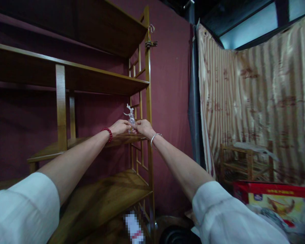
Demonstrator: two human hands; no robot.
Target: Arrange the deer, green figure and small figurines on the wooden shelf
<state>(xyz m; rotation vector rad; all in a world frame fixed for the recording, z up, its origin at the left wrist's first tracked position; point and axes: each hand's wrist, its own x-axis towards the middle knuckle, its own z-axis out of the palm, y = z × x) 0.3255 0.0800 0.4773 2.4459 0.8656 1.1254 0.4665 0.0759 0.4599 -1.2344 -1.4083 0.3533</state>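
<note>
A clear, glass-like deer figurine [131, 117] with pale antlers stands upright at the right end of a middle wooden shelf [114, 139]. My left hand [121, 126] grips it from the left, the fingers closed at its lower body. From the right, my right hand [143, 127] pinches the same figurine near its base. Both arms are stretched out in front of me. My fingers partly hide the lower part of the figurine, so whether its base rests fully on the shelf is hard to see.
The wooden rack [147, 101] has boards above and below my hands, with an upright post [61, 108] on the left. A small bundle of sticks [151, 43] hangs from its corner. Striped curtains [244, 98], a small bamboo stand [249, 162] and a red box [277, 191] are at right.
</note>
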